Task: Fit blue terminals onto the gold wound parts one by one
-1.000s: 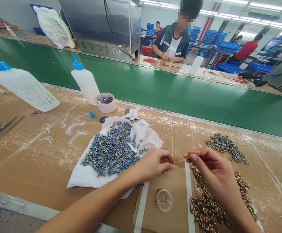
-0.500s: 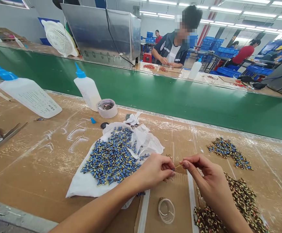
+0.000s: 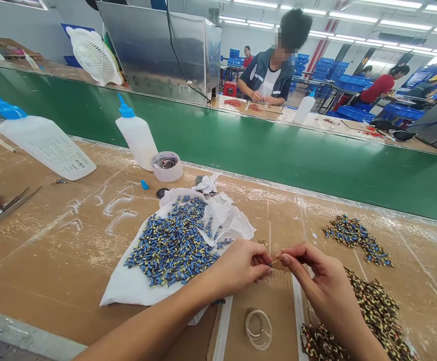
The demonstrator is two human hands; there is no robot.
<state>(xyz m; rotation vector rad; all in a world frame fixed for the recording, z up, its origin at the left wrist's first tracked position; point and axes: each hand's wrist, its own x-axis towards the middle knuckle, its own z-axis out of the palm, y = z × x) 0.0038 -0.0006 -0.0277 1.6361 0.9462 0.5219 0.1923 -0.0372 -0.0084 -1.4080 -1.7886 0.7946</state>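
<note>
Small blue piece (image 3: 270,264): at the left fingertips, above the flat brown cardboard sheet (image 3: 237,321), mostly hidden by the fingers.
Left hand (image 3: 245,265): thumb and fingers pinched around the small blue piece.
Right hand (image 3: 321,276): thumb and forefinger gripping a thin yellowish stick (image 3: 276,261), which points toward the left hand; whether its tip touches the piece I cannot tell.
Below the hands: a clear round plastic cup (image 3: 259,329) on the cardboard sheet, between two pale tape strips (image 3: 223,331).
Left heap: many small blue-and-yellow pieces (image 3: 173,240) on a white plastic bag (image 3: 116,288), beside the left forearm.
Right heaps: dark brown-and-cream curved pieces (image 3: 378,311) near the right wrist; a smaller blue-and-dark pile (image 3: 359,239) beyond.
Behind: two white bottles with blue nozzles (image 3: 47,145), one next to a pale tape roll (image 3: 167,173).
Across the green belt (image 3: 222,140): a seated co-worker (image 3: 267,75), hands together.
</note>
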